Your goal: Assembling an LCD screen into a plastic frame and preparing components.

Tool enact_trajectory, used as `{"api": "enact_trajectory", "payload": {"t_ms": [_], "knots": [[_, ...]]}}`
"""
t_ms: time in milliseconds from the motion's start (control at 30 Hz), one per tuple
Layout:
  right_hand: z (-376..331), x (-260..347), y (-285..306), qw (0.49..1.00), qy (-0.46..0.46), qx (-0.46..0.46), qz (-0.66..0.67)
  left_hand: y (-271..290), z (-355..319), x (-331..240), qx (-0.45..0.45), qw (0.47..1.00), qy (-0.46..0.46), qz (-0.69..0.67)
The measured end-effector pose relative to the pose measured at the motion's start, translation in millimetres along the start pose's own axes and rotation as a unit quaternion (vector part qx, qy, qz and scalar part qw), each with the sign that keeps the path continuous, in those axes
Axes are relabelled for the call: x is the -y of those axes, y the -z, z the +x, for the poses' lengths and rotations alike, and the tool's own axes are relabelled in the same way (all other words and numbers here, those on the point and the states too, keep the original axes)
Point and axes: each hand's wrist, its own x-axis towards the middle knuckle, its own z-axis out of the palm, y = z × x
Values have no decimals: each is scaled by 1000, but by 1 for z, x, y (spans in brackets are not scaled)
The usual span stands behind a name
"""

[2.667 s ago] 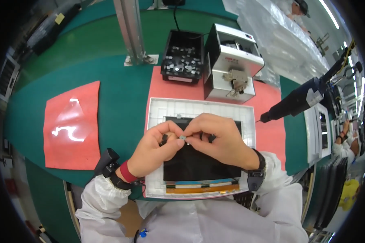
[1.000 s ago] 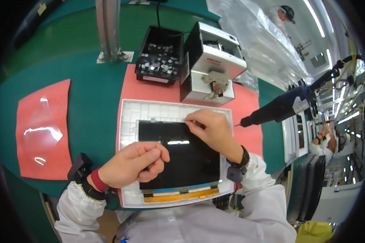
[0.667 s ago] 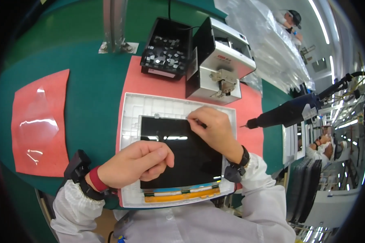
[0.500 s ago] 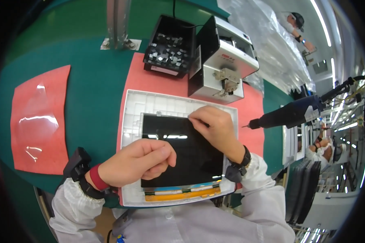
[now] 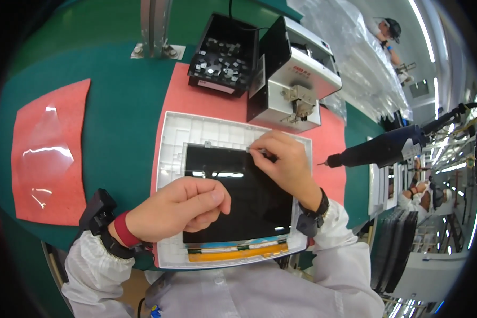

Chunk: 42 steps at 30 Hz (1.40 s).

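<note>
A black display panel point(image 5: 244, 199) lies inside a white plastic frame point(image 5: 170, 135), with an orange strip point(image 5: 238, 254) along the panel's near edge. My right hand point(image 5: 285, 163) pinches a small metal clip point(image 5: 248, 150) with thumb and forefinger at the panel's far edge. Another small metal clip point(image 5: 207, 144) sits on that edge, farther left. Curled closed, my left hand point(image 5: 177, 205) hovers over the panel's left part; whatever its fingers may hold is hidden.
Beyond the frame stand a black bin point(image 5: 222, 58) of small metal pieces and a silver-black machine point(image 5: 289, 103). A dark electric screwdriver point(image 5: 379, 148) hangs at the right. Clear film lies on a pink mat point(image 5: 50, 164) at the left. People work in the background.
My right hand's fingers have lifted slightly at the panel's far edge, and a bit of the clip now shows at the fingertips. My left hand stays closed over the panel.
</note>
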Motion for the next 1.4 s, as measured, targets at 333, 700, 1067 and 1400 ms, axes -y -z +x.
{"api": "enact_trajectory", "payload": {"t_ms": [333,700,1067,1400], "knots": [[0,-5,-3,999,38,-12,-8,-3,1,-1,-23,999,-12,-33],[-9,40,40,999,-19,7,48,1,4,10,-17,995,-52,-81],[-7,84,-4,993,61,76,60,1,3,14,28,983,-47,-178],[-16,80,0,968,-125,41,213,-5,0,13,-45,995,-73,-45]]}}
